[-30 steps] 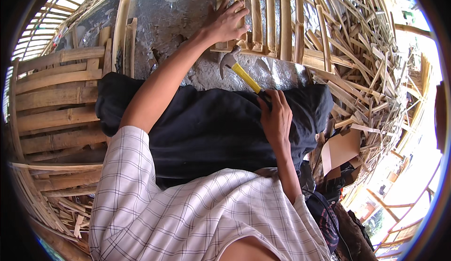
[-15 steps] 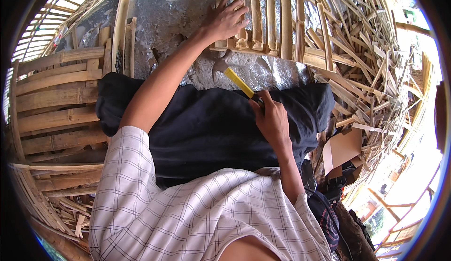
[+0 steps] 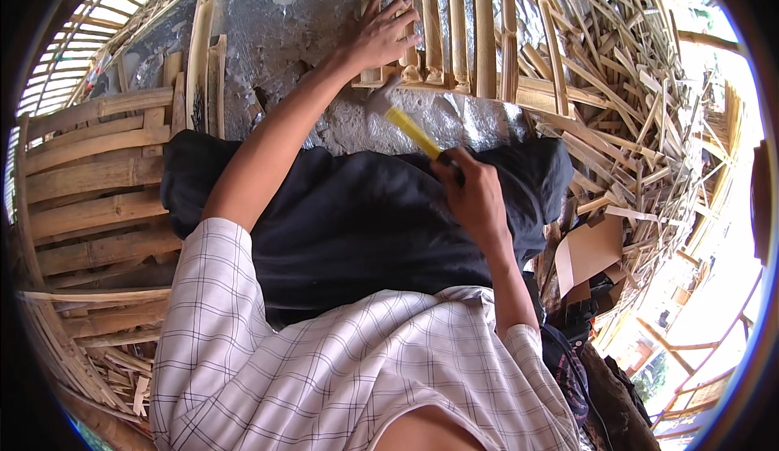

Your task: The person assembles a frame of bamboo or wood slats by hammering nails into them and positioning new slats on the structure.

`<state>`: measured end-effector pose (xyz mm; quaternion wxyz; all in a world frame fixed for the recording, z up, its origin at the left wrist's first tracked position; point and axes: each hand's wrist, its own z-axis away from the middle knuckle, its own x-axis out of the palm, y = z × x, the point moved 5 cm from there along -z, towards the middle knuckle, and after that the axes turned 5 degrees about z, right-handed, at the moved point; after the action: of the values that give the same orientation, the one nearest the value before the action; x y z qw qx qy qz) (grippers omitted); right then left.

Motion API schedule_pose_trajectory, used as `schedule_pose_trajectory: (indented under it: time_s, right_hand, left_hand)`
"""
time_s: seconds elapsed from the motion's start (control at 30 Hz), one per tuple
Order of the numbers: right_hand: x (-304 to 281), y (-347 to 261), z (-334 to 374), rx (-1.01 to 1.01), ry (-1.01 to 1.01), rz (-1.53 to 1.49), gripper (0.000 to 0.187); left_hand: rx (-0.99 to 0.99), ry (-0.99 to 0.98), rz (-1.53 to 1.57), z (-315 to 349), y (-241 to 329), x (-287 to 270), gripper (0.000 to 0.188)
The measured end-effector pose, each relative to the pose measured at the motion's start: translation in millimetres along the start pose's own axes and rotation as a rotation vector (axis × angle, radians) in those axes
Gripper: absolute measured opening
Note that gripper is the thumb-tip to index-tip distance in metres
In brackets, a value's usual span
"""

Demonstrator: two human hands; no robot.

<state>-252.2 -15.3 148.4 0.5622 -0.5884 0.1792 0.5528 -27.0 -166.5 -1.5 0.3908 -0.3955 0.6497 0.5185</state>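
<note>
My right hand (image 3: pixel 471 190) is closed around the dark grip of a hammer (image 3: pixel 412 132) with a yellow shaft. Its metal head points up and to the left, near the lower edge of a bamboo slat frame (image 3: pixel 457 33). My left hand (image 3: pixel 380 33) lies over the left slats of that frame with its fingers spread. Whether a small thing sits under those fingers cannot be seen. The frame is made of several upright strips joined to a crosspiece at the near end, and it rests on the grey, rough floor (image 3: pixel 276 45).
A finished-looking bamboo slat panel (image 3: pixel 97 177) stands at the left, with loose upright strips (image 3: pixel 200 62) beside it. Scattered bamboo offcuts (image 3: pixel 625 102) heap up on the right. A piece of brown cardboard (image 3: pixel 588 250) lies by my right knee. Dark cloth covers my legs (image 3: pixel 365 208).
The hammer head has risen slightly and swung closer to the frame's lower edge. My right wrist has tilted with it. My left hand keeps its place on the slats while the view shifts slightly.
</note>
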Motion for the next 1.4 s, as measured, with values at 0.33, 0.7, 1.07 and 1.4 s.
schedule_pose_trajectory:
  time_s: [0.33, 0.7, 1.07, 1.4]
  right_hand:
    - [-11.1, -17.8, 3.2, -0.07, -0.087, 0.002, 0.019]
    - [5.4, -15.6, 3.8, -0.044, -0.036, -0.156, 0.021]
    - [-14.4, 15.4, -9.8, 0.093, 0.154, -0.049, 0.018]
    - [-2.5, 5.7, 6.4, 0.196, -0.068, -0.203, 0.022]
  left_hand:
    - [-0.007, -0.007, 0.053, 0.1, 0.5, 6.5, 0.055]
    - [-0.035, -0.023, 0.023, 1.9, 2.3, -1.6, 0.053]
    - [-0.037, -0.093, 0.086, -2.9, 5.1, -1.0, 0.06]
    - [0.01, 0.08, 0.01, 1.2, 5.8, 1.0, 0.05]
